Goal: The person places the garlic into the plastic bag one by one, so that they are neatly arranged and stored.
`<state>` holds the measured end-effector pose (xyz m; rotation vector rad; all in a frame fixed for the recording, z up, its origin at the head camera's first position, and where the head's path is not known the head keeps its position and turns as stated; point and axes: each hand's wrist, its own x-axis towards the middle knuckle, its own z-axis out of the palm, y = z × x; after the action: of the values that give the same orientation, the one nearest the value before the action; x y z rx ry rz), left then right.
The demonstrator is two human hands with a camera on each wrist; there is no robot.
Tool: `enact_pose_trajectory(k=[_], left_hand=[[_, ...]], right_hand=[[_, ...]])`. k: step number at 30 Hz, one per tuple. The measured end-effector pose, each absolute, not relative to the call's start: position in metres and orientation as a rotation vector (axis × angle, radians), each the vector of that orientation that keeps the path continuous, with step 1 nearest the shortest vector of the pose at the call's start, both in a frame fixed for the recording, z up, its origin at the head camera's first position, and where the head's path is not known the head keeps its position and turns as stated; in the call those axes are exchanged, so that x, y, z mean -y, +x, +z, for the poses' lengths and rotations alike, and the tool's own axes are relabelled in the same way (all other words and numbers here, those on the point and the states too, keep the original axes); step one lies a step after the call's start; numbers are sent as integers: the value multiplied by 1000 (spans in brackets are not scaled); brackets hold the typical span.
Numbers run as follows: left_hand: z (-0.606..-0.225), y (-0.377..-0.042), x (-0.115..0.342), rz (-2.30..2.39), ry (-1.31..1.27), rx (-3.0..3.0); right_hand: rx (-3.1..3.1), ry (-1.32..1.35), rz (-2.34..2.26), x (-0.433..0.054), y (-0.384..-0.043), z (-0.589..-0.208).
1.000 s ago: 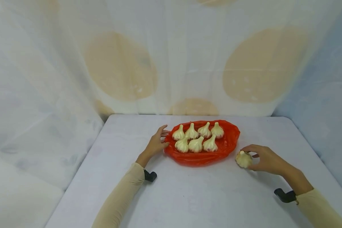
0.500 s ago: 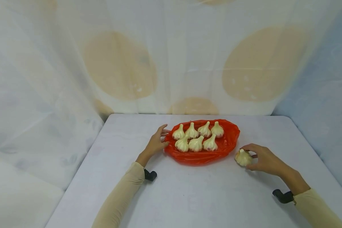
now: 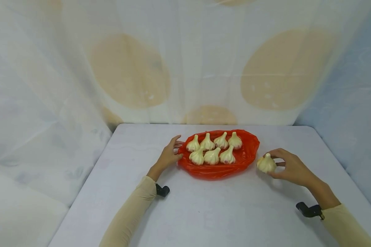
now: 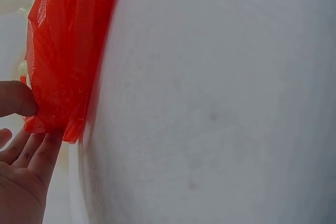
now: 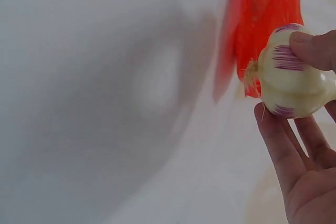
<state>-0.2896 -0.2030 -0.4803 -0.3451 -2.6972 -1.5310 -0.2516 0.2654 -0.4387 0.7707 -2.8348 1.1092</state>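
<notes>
My right hand [image 3: 292, 168] pinches a garlic bulb [image 3: 266, 163] between thumb and fingers, just right of a red plastic bag [image 3: 216, 174]. Up close in the right wrist view, the garlic bulb [image 5: 291, 85] shows purple streaks and a tuft of dry roots, and its shadow falls on the table. At the bag's left end, my left hand [image 3: 168, 156] holds the edge. The left wrist view has the thumb [image 4: 18, 99] against the red plastic and the other fingers at the bag's end. Inside the opened bag stand several garlic bulbs [image 3: 211, 156] in two rows, stems up.
The white tabletop [image 3: 204, 212] reaches back to a hanging pale curtain [image 3: 204, 61] with tan circles. More pale cloth hangs at the left and right. Black camera mounts sit on both wrists.
My right hand has lifted the garlic bulb off the table and tilted it upright, slightly farther back. The left hand and the bag have stayed put.
</notes>
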Motion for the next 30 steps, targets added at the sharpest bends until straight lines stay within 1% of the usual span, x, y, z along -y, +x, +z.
enact_pose_trajectory(k=[9, 18, 30], left_hand=[[-479, -289, 205, -1542, -335, 2702], [-480, -289, 206, -1528, -337, 2706], [-477, -290, 204, -1530, -362, 2706]], right_hand=[[2722, 758, 1136, -262, -265, -428], [2707, 734, 1184, -242, -275, -416], [2702, 746, 1297, -212, -292, -419]])
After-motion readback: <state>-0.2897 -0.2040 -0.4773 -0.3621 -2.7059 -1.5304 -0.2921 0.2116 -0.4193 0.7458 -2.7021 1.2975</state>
